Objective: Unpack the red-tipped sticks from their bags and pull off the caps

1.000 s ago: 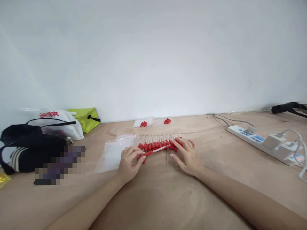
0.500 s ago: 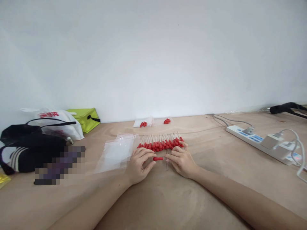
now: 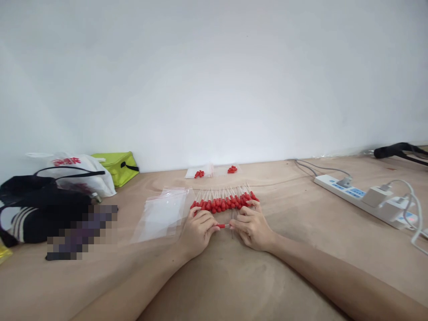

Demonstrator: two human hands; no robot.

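Note:
My left hand (image 3: 199, 229) and my right hand (image 3: 252, 227) meet at the middle of the wooden table (image 3: 301, 232), fingers curled. Between their fingertips they pinch one small dropper with a red rubber bulb (image 3: 222, 226); the left fingers hold the red end, the right fingers the thin clear end. Just beyond the hands lies a row of several red-bulbed droppers (image 3: 224, 202), fanned side by side. A thin clear tube (image 3: 232, 232) lies on the table under the hands.
Clear zip bags (image 3: 160, 214) lie left of the row. Two small bags with red bulbs (image 3: 214, 170) sit near the wall. Black, white and green bags (image 3: 67, 187) crowd the left side. A white power strip (image 3: 368, 198) with plugs and cables lies on the right.
The dropper was long and held slantwise a second ago; both hands have drawn back toward me and closed in, and now only a short red piece shows between the fingertips.

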